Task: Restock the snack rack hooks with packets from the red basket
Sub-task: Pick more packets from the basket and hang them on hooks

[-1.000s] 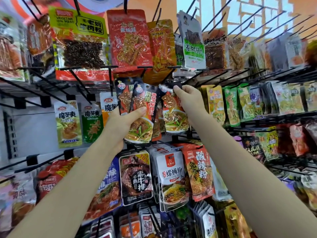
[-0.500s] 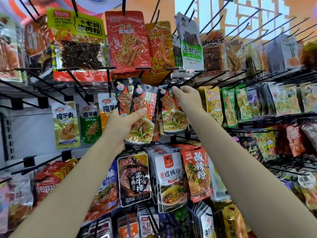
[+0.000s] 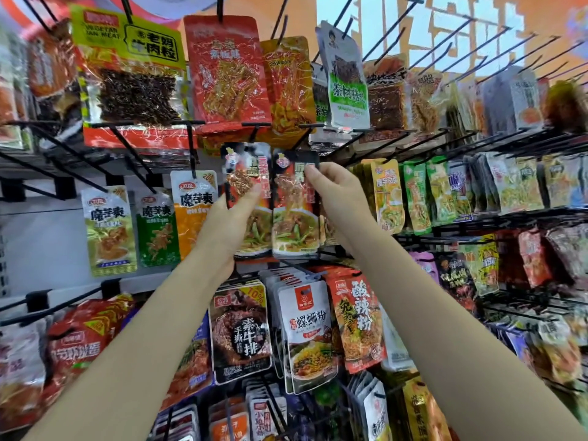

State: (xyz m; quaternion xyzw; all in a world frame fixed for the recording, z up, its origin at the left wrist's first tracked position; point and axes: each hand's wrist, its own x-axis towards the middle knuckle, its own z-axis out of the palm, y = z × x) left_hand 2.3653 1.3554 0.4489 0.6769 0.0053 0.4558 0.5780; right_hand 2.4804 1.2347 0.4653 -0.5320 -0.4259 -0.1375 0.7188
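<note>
Two dark packets [image 3: 296, 205] (matching), one in each hand's grip.

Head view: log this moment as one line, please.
stage: hanging packets | left hand: holds dark packet | right hand: pinches top of second packet at hook | red basket: not in view

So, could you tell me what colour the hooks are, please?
Black, clearest in the head view: hooks.
</note>
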